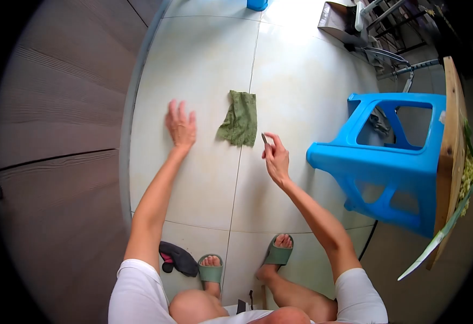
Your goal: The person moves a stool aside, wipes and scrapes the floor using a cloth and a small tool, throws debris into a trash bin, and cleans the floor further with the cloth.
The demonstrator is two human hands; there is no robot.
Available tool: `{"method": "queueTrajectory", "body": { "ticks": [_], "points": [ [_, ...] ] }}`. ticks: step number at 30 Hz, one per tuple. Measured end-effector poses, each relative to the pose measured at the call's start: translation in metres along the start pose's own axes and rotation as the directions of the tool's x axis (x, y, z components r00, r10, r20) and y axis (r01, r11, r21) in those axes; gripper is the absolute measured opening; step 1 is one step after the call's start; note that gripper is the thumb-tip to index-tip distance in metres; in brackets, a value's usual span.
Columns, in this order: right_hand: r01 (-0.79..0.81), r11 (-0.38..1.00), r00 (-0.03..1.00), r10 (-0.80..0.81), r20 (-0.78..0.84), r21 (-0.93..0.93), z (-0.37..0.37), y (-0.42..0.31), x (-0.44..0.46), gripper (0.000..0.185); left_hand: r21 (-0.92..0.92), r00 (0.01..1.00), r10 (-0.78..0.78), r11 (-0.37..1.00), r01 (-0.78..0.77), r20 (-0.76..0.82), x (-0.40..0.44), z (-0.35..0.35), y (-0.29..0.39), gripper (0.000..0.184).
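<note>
A wrinkled green cloth lies spread on the tiled floor between my two hands. My left hand is to the left of the cloth, over the tiles, with its fingers stretched and apart; nothing is in it. My right hand is just right of the cloth's lower corner. Its thumb and fingers pinch a small, thin dark piece, too small to name for certain. Neither hand touches the cloth.
On the right a blue plastic stool bears a wooden board with chopped greens and a long green leaf. A dustpan is at the upper right. Brown cabinet doors line the left. A dark slipper-like item lies beside my sandaled feet.
</note>
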State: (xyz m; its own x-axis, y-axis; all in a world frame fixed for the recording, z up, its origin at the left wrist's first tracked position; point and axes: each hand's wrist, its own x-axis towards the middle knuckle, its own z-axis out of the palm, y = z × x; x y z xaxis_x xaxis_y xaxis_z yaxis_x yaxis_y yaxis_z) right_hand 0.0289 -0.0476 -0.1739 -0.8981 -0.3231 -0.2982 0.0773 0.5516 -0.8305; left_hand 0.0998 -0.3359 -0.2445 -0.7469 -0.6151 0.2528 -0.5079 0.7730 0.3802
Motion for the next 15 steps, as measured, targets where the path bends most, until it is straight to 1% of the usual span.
{"method": "queueTrajectory", "body": {
  "ticks": [1, 3, 4, 5, 6, 7, 9, 10, 11, 13, 14, 15],
  "points": [
    [0.035, 0.999, 0.999, -0.035, -0.007, -0.02, 0.006, -0.008, 0.015, 0.026, 0.129, 0.999, -0.042, 0.991, 0.038, 0.03, 0.003, -0.002, -0.015, 0.051],
    [0.095, 0.993, 0.995, -0.096, -0.02, -0.072, 0.02, -0.022, 0.044, 0.026, 0.185, 0.999, 0.01, 0.983, -0.017, 0.038, -0.007, -0.001, -0.028, 0.056],
    [0.207, 0.975, 0.974, -0.213, -0.079, -0.081, 0.029, -0.021, 0.058, 0.027, 0.218, 0.998, 0.041, 0.975, -0.049, 0.038, -0.009, -0.009, -0.029, 0.058],
    [0.31, 0.945, 0.937, -0.323, -0.133, -0.107, 0.04, -0.016, 0.073, 0.027, 0.205, 0.996, 0.004, 0.979, -0.022, 0.086, -0.009, -0.009, -0.029, 0.063],
    [0.408, 0.903, 0.887, -0.427, -0.175, -0.134, 0.048, -0.018, 0.081, 0.027, 0.192, 0.996, -0.005, 0.981, -0.013, 0.092, -0.012, -0.008, -0.03, 0.063],
    [0.355, 0.928, 0.917, -0.37, -0.151, -0.115, 0.054, -0.02, 0.086, 0.027, 0.184, 0.995, -0.012, 0.983, -0.006, 0.095, -0.012, -0.008, -0.031, 0.063],
    [0.118, 0.993, 0.991, -0.116, -0.06, 0.02, 0.058, -0.035, 0.092, 0.026, 0.176, 0.995, -0.019, 0.984, 0.002, 0.093, -0.007, -0.009, -0.03, 0.065],
    [-0.015, 0.997, 1.0, 0.015, 0.0, 0.075, 0.058, -0.045, 0.092, 0.026, 0.168, 0.995, -0.031, 0.986, 0.014, 0.099, -0.007, -0.01, -0.029, 0.065],
    [0.018, 1.0, 1.0, -0.018, 0.009, 0.013, 0.059, -0.048, 0.094, 0.023, 0.162, 0.994, -0.041, 0.986, 0.024, 0.105, -0.007, -0.013, -0.027, 0.064],
    [0.199, 0.962, 0.979, -0.205, -0.011, -0.186, 0.071, -0.028, 0.102, 0.021, 0.144, 0.993, -0.048, 0.989, 0.031, 0.11, -0.005, -0.015, -0.025, 0.064],
    [0.283, 0.915, 0.955, -0.298, -0.007, -0.288, 0.075, -0.015, 0.105, 0.02, 0.15, 0.992, -0.049, 0.988, 0.031, 0.119, -0.003, -0.017, -0.024, 0.064],
    [0.333, 0.85, 0.937, -0.348, 0.04, -0.409, 0.073, -0.019, 0.101, 0.024, 0.155, 0.991, -0.05, 0.987, 0.03, 0.127, -0.002, -0.018, -0.024, 0.065]
  ]
}}
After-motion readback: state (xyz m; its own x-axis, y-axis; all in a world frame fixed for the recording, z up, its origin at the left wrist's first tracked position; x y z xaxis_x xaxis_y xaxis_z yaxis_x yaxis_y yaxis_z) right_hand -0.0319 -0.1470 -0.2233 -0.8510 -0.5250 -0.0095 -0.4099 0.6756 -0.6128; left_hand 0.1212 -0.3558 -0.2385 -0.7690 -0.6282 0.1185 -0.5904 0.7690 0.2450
